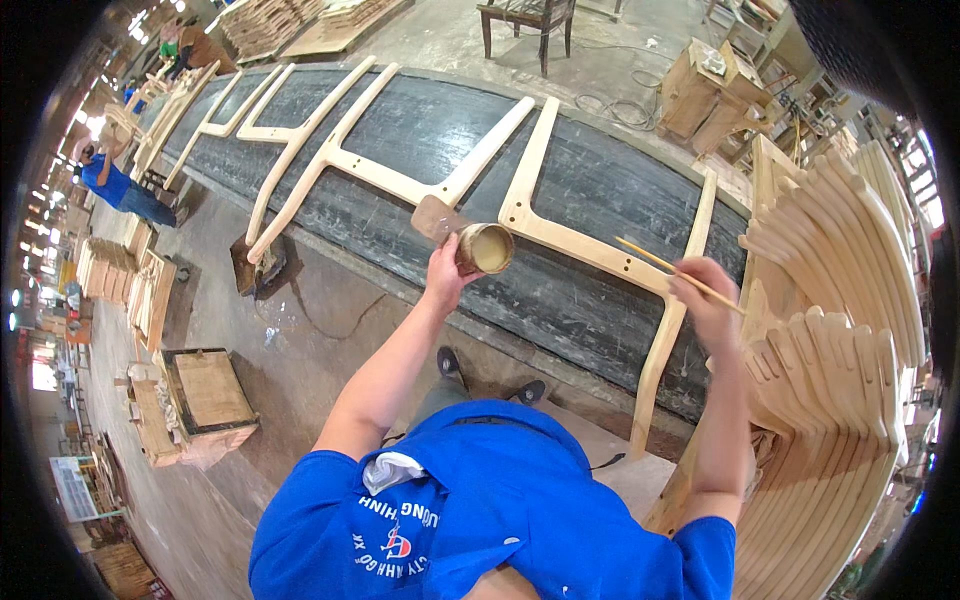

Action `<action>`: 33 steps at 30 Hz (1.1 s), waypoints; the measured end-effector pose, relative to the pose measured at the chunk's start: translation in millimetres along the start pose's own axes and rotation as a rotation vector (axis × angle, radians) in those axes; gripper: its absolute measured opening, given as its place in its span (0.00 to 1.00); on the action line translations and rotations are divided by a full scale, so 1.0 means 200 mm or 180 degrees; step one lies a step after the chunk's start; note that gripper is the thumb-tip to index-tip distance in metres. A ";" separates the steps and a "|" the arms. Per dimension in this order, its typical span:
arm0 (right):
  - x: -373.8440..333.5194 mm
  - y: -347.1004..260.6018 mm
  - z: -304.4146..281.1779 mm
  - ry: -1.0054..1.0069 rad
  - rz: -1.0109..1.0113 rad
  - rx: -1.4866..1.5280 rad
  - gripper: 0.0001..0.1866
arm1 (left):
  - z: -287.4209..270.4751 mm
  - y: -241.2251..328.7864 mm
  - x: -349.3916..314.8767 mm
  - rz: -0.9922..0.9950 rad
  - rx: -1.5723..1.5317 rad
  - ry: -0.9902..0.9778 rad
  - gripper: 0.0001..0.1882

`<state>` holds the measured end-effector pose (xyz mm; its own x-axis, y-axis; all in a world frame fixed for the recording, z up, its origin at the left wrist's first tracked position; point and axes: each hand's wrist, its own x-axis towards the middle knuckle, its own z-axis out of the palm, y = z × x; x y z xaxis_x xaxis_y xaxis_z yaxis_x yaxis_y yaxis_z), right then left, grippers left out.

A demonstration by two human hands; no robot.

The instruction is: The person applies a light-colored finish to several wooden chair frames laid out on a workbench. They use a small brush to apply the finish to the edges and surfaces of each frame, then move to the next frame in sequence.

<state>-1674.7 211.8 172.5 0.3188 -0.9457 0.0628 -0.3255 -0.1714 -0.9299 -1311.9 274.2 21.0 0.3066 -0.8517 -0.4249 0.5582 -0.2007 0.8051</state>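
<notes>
My left hand [447, 275] is closed around a small round cup [487, 248] of pale cream-coloured liquid, held above the near edge of the dark conveyor belt [430, 130]. Just beyond it shows a flat brown piece with rounded corners [436, 216]; whether my fingers hold it too I cannot tell. In my right hand [708, 300], pinched between the fingers, is a thin wooden stick [648, 254] pointing up and left. The stick passes over a pale wooden chair-side frame [585, 245] with dark holes at its joints. Another such frame [385, 178] lies to its left.
Tall stacks of curved wooden parts [825, 370] stand close on the right. More frames [270, 132] lie farther along the belt. A wooden box [210, 390] sits on the floor at left. A person in blue [105, 178] stands at far left; a chair [528, 20] stands behind.
</notes>
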 end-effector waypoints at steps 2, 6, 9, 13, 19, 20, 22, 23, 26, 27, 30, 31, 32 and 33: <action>0.12 -0.02 0.30 -0.0177 -0.0023 0.0824 0.07 | 0.05 -0.01 0.02 -0.0047 -0.0010 -0.0015 0.23; 0.33 0.04 0.64 -0.0357 -0.0730 0.0178 0.08 | 0.12 0.00 0.06 -0.0082 -0.0072 0.0021 0.21; 0.45 0.07 0.78 -0.0453 -0.0630 -0.0073 0.10 | 0.10 0.04 0.11 -0.0152 -0.0147 0.0095 0.20; 0.56 0.21 0.93 -0.0287 0.0729 0.1127 0.09 | 0.07 0.09 0.20 -0.0178 -0.0187 -0.0140 0.20; 0.61 0.36 0.96 0.0145 0.1191 0.2594 0.07 | 0.02 0.15 0.34 -0.0289 -0.0609 -0.0167 0.21; 0.62 0.37 0.96 0.0066 0.1062 0.2663 0.06 | 0.00 0.15 0.36 -0.0290 -0.0649 -0.0148 0.21; 0.65 0.36 0.99 0.0064 0.0938 0.2680 0.05 | -0.03 0.15 0.42 -0.0300 -0.0750 -0.0160 0.21; 0.66 0.36 1.00 0.0057 0.0877 0.2692 0.04 | -0.05 0.15 0.45 -0.0312 -0.0811 -0.0169 0.21; 0.70 0.40 1.03 0.0225 0.1020 0.2974 0.04 | -0.03 0.13 0.51 -0.0327 -0.0913 -0.0278 0.22; 0.70 0.43 1.05 0.0492 0.1280 0.3003 0.04 | -0.01 0.12 0.53 -0.0331 -0.0925 -0.0318 0.22; 0.73 0.50 1.11 0.1055 0.1968 0.2968 0.08 | 0.05 0.10 0.57 -0.0348 -0.0997 -0.0355 0.23; 0.74 0.53 1.11 0.1075 0.2070 0.3094 0.09 | 0.07 0.09 0.59 -0.0413 -0.0977 -0.0414 0.22; 0.73 0.55 1.10 0.1101 0.2168 0.3218 0.10 | 0.10 0.08 0.60 -0.0418 -0.1020 -0.0438 0.22; 0.74 0.55 1.12 0.1090 0.2289 0.3355 0.10 | 0.10 0.07 0.61 -0.0407 -0.1056 -0.0422 0.22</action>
<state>-1464.8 115.0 -1.6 0.0767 -0.7832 -0.6170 0.5673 0.5432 -0.6190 -1282.0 158.4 -10.9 0.1279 -0.8895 -0.4386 0.8115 -0.1604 0.5620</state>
